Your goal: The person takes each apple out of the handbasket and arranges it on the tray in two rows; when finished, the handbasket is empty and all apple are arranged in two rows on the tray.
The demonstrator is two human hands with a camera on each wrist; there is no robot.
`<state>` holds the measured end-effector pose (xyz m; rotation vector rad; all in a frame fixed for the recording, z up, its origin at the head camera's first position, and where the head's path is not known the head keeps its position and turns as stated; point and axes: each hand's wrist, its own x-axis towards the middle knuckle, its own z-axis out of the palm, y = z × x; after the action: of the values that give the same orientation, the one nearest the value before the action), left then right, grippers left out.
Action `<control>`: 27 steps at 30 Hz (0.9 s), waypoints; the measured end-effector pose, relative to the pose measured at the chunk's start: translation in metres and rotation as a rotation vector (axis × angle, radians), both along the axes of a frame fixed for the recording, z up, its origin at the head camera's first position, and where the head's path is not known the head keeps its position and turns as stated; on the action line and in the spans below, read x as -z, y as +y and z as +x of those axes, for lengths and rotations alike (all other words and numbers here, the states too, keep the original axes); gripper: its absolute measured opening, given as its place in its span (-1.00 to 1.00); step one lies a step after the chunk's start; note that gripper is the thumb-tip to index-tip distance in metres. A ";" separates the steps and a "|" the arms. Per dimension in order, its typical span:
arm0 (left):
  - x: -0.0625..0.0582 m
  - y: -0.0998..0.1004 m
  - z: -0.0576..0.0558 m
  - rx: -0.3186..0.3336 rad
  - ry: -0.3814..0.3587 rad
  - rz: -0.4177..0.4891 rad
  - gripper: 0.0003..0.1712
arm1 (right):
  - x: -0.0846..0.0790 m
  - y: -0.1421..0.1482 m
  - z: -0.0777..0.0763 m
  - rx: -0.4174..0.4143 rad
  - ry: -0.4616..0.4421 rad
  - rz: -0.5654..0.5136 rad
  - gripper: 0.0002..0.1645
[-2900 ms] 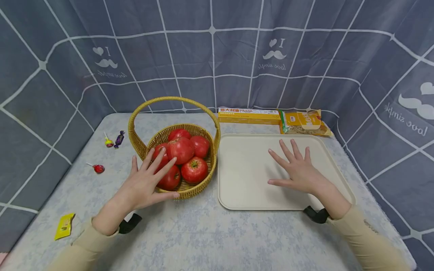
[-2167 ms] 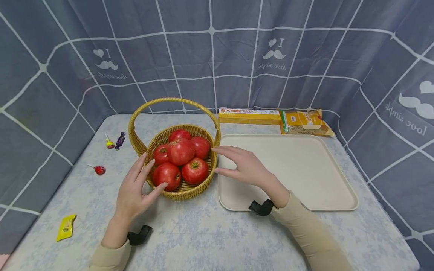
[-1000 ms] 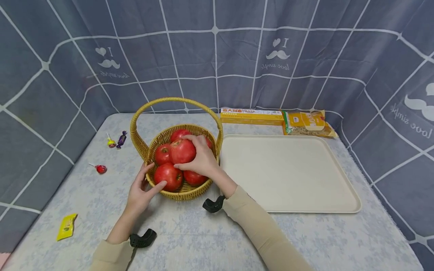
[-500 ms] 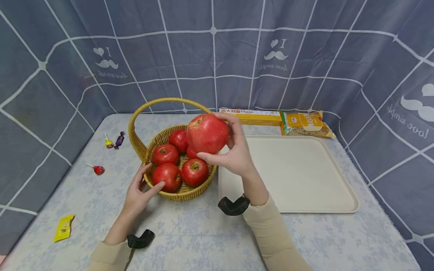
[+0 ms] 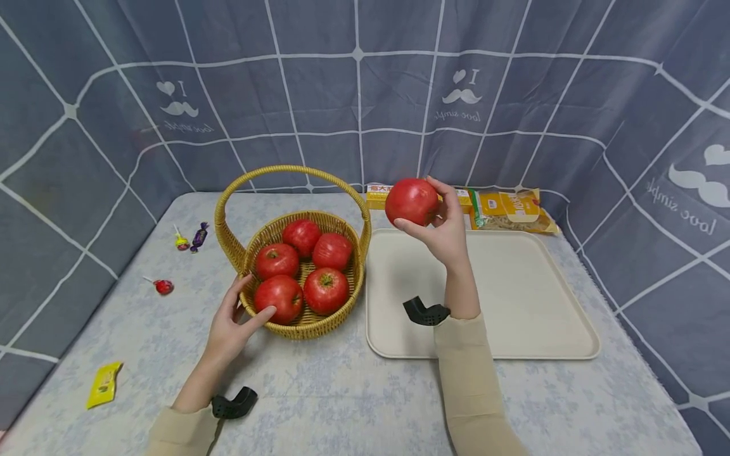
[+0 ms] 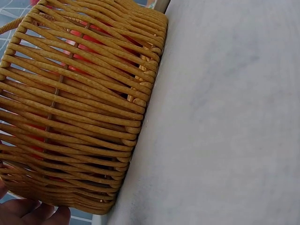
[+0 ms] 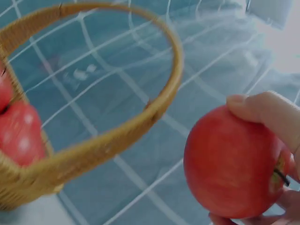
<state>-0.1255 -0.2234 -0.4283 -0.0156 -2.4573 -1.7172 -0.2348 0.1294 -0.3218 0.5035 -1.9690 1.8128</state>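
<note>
My right hand (image 5: 446,235) grips a red apple (image 5: 412,201) in the air above the far left part of a cream tray (image 5: 530,297). In the right wrist view the thumb lies over the apple (image 7: 229,164), whose stem points to the hand. A woven basket (image 5: 310,329) with a tall handle (image 5: 292,168) stands left of the tray and holds several more red apples (image 5: 326,291). My left hand (image 5: 230,329) holds the basket's near left side, thumb at the rim. Fingers (image 6: 35,213) show against the basket's outer wall (image 6: 79,112) in the left wrist view.
Behind the tray lie a yellow pasta box (image 5: 379,197), partly hidden by the apple, and a noodle bag (image 5: 510,211). Two lollipops (image 5: 181,240), a purple wrapped candy (image 5: 199,237) and a yellow packet (image 5: 105,384) lie at left. A grey-blue curtain (image 5: 319,95) surrounds the table.
My right hand has taken the top apple out of the basket, lifted it and carried it right over the tray. My left hand has come to the basket's side and stayed there.
</note>
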 end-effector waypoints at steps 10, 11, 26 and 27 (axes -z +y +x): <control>-0.001 0.000 0.000 -0.003 -0.007 -0.004 -0.14 | 0.053 -0.005 -0.040 0.124 -0.308 0.128 -0.01; 0.000 0.000 0.000 -0.004 -0.009 -0.007 -0.14 | 0.058 -0.006 -0.043 0.132 -0.326 0.148 -0.02; 0.001 -0.001 0.000 -0.002 0.009 -0.011 -0.15 | 0.103 -0.021 -0.057 0.178 -0.445 0.408 0.10; 0.001 0.000 0.000 -0.001 0.010 -0.012 -0.15 | 0.104 -0.021 -0.056 0.175 -0.446 0.425 0.11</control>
<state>-0.1256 -0.2239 -0.4297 -0.0250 -2.4602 -1.6975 -0.2913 0.1083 -0.4254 0.0346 -2.6277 1.4895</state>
